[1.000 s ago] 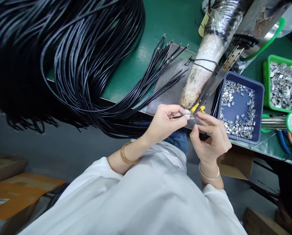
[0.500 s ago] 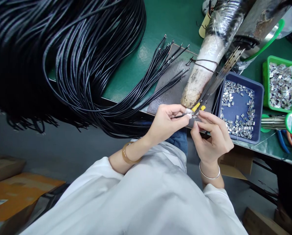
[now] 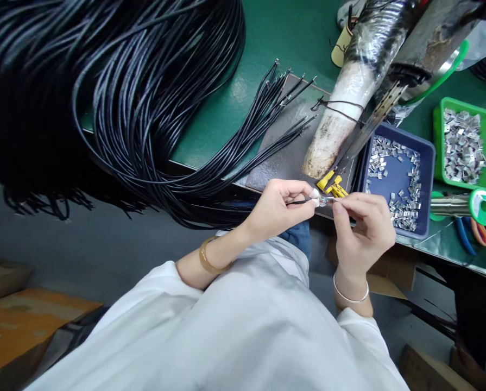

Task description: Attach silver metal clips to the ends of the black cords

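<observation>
My left hand (image 3: 281, 206) is closed in a pinch on a black cable (image 3: 297, 202), near its stripped end. White wrapping covers some of the fingertips. Thin, shiny wire ends (image 3: 324, 200) stick out past them toward the right. My right hand (image 3: 363, 222) pinches the tip of these wires between thumb and forefinger; whether a small metal part is there too, I cannot make out. Just beyond the fingers are yellow clip-like pieces (image 3: 335, 186), below the tip of a wrapped white tube (image 3: 328, 130).
Black cables (image 3: 157, 98) heap at left, several stripped ends lying over a grey plate (image 3: 273, 157). At right, a blue tray (image 3: 430, 163) and a green basket (image 3: 439, 146) hold small metal pieces. Nearby are a solder spool (image 3: 450, 206) and a metal pipe (image 3: 434, 43).
My right hand has moved slightly right and its fingers have closed on the wire tip. My left hand has lowered a little, exposing more of the yellow pieces. The view has shifted slightly.
</observation>
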{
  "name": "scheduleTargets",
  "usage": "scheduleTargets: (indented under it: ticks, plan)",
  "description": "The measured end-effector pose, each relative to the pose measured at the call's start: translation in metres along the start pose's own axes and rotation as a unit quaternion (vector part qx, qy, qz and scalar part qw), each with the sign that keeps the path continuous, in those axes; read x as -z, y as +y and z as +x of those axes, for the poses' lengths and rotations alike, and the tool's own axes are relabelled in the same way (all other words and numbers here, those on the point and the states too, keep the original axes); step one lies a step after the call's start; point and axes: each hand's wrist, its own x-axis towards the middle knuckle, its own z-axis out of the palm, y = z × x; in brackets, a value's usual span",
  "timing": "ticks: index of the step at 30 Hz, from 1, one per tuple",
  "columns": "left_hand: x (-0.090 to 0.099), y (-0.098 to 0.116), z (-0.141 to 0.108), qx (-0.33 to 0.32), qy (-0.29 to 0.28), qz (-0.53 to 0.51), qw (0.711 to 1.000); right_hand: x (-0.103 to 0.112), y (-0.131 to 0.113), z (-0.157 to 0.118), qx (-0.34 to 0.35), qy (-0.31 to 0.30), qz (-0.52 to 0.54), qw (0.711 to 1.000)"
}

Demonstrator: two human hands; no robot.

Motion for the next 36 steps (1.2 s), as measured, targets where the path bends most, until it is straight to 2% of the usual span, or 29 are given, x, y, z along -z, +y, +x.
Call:
scheduleTargets:
  ticks: [3,6,8,10,12,15,19,28,36]
  plan:
    - [0.000,0.000,-0.004,-0.005,-0.012,0.006,1.000,0.003,-0.004,0.002,0.014,-0.008,-0.028,0.999]
    - [-0.001,0.000,-0.006,-0.009,-0.015,0.008,1.000,0.003,-0.006,0.003,0.016,-0.073,-0.029,0.997]
    - [-0.002,0.000,-0.006,-0.018,-0.004,0.010,1.000,0.001,-0.005,0.002,0.013,-0.095,-0.028,0.995]
    - [-0.002,0.000,-0.004,-0.036,0.015,0.009,0.999,-0.002,-0.003,0.000,0.012,-0.071,-0.013,0.997]
    - [-0.003,0.000,-0.002,-0.050,0.036,0.013,0.998,-0.004,0.000,-0.002,0.016,-0.021,0.006,1.000]
    - [-0.004,0.001,0.002,-0.055,0.060,0.021,0.996,-0.007,0.001,-0.004,0.057,0.019,-0.024,0.998]
    - [-0.006,-0.001,0.004,-0.055,0.073,0.020,0.996,-0.011,0.002,-0.005,0.106,0.028,-0.073,0.991]
    - [-0.010,-0.003,0.005,-0.038,0.101,0.026,0.994,-0.016,0.007,-0.002,0.087,0.035,-0.063,0.994]
    - [-0.008,0.000,0.004,-0.072,0.090,0.046,0.992,-0.015,0.002,0.000,0.091,0.044,-0.070,0.992]
